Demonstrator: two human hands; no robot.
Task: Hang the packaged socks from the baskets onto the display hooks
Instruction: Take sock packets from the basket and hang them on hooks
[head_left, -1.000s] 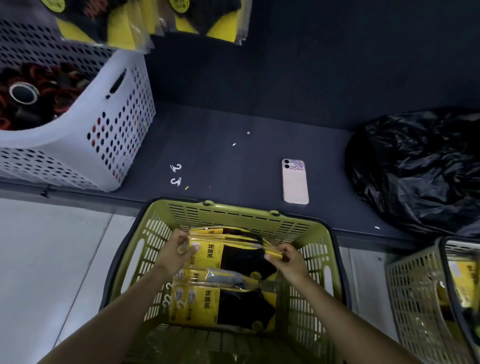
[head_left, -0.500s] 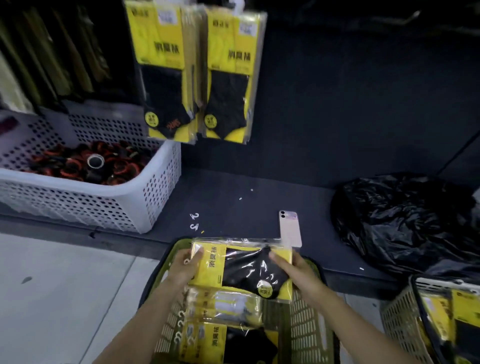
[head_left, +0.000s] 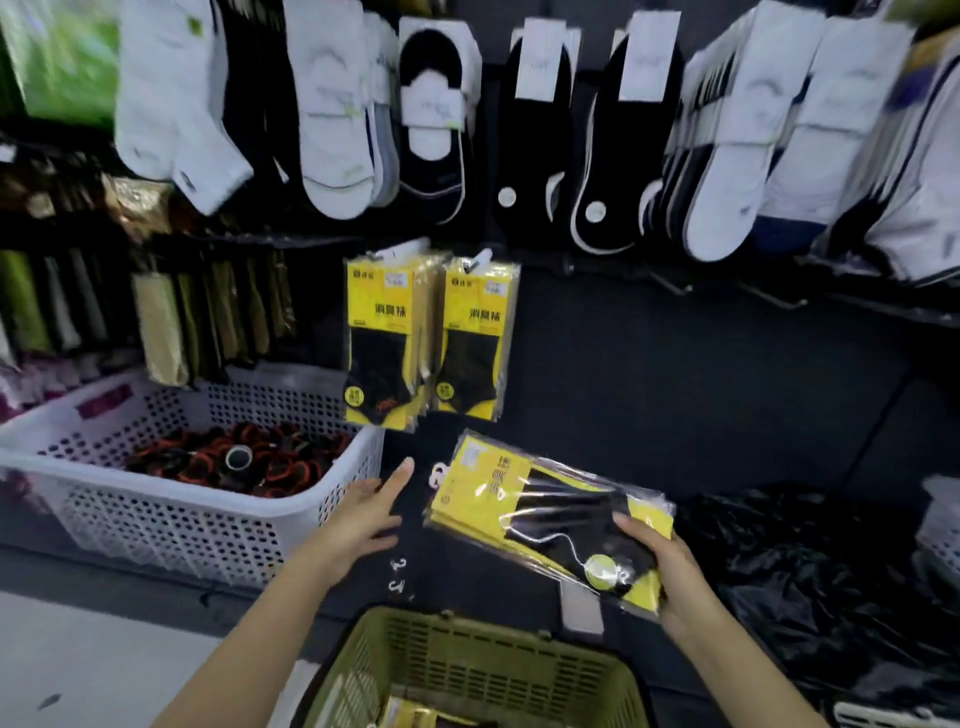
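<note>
The green basket (head_left: 467, 670) is cut off by the bottom edge. The sock pack (head_left: 545, 509) hides the fingers of the right hand (head_left: 670, 582) and most of a pale flat object (head_left: 582, 610). The upper hanging socks (head_left: 332, 104) are blurred

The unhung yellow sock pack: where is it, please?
Head view, right of centre: right hand holds the sock pack above the green basket, below the hung packs.

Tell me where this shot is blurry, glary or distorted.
Head view: white hanging socks along the top are blurred and bowed by the wide lens; glare streaks the clear wrap of the yellow-and-black sock packs in the right hand; the crumpled black plastic bag sits in dim light.
</note>
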